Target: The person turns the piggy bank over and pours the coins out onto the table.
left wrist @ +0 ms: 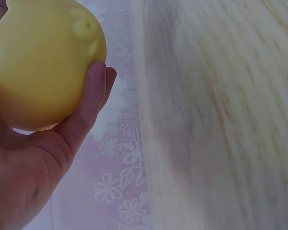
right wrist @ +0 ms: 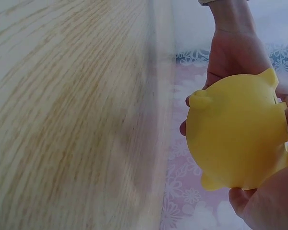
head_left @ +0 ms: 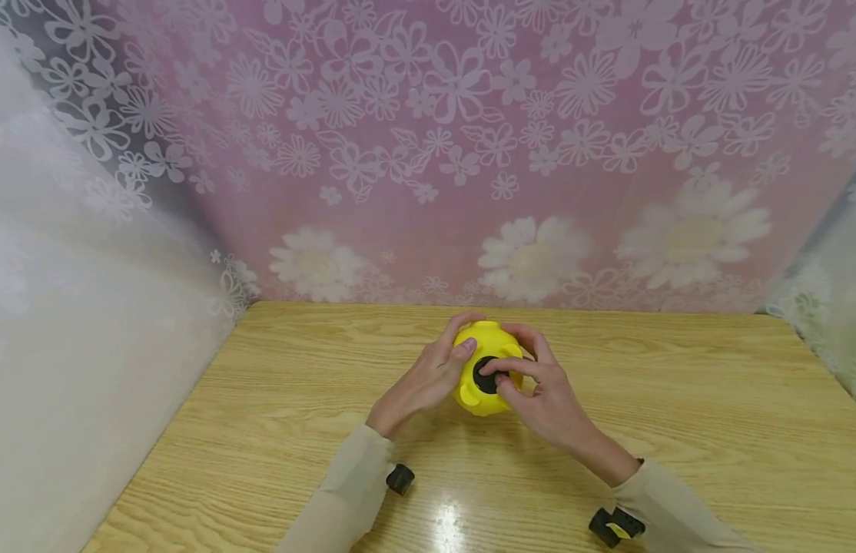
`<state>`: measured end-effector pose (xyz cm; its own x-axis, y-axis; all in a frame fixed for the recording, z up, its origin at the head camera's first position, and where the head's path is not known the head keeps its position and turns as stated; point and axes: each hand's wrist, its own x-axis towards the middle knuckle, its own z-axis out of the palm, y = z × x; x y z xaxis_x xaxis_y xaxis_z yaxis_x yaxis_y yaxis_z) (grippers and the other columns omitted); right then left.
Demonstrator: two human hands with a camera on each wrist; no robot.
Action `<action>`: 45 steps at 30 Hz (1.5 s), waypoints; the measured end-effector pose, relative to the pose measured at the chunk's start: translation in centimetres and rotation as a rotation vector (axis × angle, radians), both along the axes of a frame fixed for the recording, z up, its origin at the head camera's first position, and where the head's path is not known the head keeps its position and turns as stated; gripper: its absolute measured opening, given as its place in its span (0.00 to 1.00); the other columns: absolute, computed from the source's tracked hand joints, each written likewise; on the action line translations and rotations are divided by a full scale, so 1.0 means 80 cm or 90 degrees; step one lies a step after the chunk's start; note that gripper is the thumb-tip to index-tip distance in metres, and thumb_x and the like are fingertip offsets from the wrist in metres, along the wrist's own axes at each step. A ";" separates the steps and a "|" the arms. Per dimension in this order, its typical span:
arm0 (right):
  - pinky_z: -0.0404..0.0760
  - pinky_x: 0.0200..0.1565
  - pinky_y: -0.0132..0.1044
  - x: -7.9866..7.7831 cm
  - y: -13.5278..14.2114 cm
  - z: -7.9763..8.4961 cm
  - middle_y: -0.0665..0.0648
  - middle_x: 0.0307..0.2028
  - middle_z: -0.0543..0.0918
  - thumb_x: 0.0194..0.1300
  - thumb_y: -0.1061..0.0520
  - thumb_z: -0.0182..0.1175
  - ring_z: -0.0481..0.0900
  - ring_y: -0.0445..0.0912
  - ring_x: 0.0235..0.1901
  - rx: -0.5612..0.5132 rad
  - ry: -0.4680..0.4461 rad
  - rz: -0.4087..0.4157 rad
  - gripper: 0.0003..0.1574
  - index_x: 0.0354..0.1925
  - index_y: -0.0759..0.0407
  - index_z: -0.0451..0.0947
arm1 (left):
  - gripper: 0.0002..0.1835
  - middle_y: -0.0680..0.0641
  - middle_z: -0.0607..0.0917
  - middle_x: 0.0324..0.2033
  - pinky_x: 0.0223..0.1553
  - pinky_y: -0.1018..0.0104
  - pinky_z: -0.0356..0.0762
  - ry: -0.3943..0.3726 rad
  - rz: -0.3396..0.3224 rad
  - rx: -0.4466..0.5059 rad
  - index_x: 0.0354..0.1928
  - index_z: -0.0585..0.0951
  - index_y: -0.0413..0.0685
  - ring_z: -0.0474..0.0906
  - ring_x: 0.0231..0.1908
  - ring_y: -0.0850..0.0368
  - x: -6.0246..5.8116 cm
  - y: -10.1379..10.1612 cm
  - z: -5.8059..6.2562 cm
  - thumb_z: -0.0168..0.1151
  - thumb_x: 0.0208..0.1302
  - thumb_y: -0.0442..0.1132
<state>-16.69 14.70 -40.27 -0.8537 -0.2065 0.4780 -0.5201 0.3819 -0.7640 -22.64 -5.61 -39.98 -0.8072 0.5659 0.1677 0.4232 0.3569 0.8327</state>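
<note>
A round yellow piggy bank (head_left: 469, 393) with stubby feet is held up over the far middle of the table, its underside towards the head camera. A black round plug (head_left: 482, 382) sits in that underside. My left hand (head_left: 428, 374) grips the bank from the left, thumb on the near face and fingers around the far side. On the right, my right hand (head_left: 549, 392) has its thumb and index finger pinching at the plug, while other fingers rest against the bank's side. In the right wrist view, the smooth yellow body (right wrist: 235, 134) hides most of the left fingers.
The wooden table (head_left: 262, 461) reaches back to a pink floral curtain (head_left: 428, 230). A pale curtain (head_left: 89, 307) hangs along the left side. Black wrist devices (head_left: 400, 479) are strapped under both beige sleeves (head_left: 345, 491).
</note>
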 end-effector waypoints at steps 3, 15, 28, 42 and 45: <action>0.68 0.62 0.22 -0.001 0.002 0.000 0.62 0.71 0.67 0.66 0.70 0.62 0.66 0.60 0.71 0.003 0.006 0.005 0.17 0.40 0.51 0.90 | 0.28 0.47 0.81 0.46 0.39 0.66 0.81 -0.007 -0.002 0.012 0.76 0.56 0.68 0.81 0.33 0.58 -0.001 -0.002 -0.001 0.36 0.81 0.63; 0.81 0.55 0.25 -0.005 0.008 -0.002 0.60 0.62 0.80 0.58 0.69 0.72 0.80 0.57 0.61 0.023 0.104 -0.098 0.14 0.42 0.57 0.86 | 0.39 0.42 0.67 0.70 0.42 0.61 0.88 -0.074 0.027 0.089 0.76 0.54 0.68 0.85 0.43 0.52 -0.003 -0.005 -0.009 0.53 0.71 0.70; 0.90 0.40 0.49 -0.004 0.005 -0.002 0.62 0.58 0.80 0.52 0.67 0.77 0.84 0.57 0.52 0.048 0.104 -0.115 0.20 0.45 0.62 0.84 | 0.35 0.41 0.69 0.67 0.48 0.58 0.87 -0.035 0.078 0.126 0.73 0.55 0.69 0.81 0.52 0.48 -0.001 -0.002 -0.010 0.60 0.71 0.60; 0.89 0.39 0.53 -0.001 -0.009 -0.001 0.67 0.57 0.77 0.47 0.70 0.78 0.83 0.62 0.51 0.061 0.076 -0.160 0.22 0.39 0.67 0.78 | 0.37 0.45 0.69 0.67 0.46 0.63 0.83 0.052 0.126 0.089 0.70 0.61 0.63 0.78 0.51 0.51 0.001 0.005 -0.007 0.69 0.65 0.56; 0.89 0.39 0.54 -0.001 -0.009 -0.001 0.68 0.57 0.76 0.47 0.70 0.78 0.82 0.62 0.51 0.060 0.064 -0.167 0.22 0.39 0.67 0.77 | 0.36 0.45 0.68 0.67 0.47 0.62 0.83 0.056 0.129 0.088 0.69 0.62 0.63 0.77 0.52 0.51 0.002 0.006 -0.008 0.69 0.65 0.56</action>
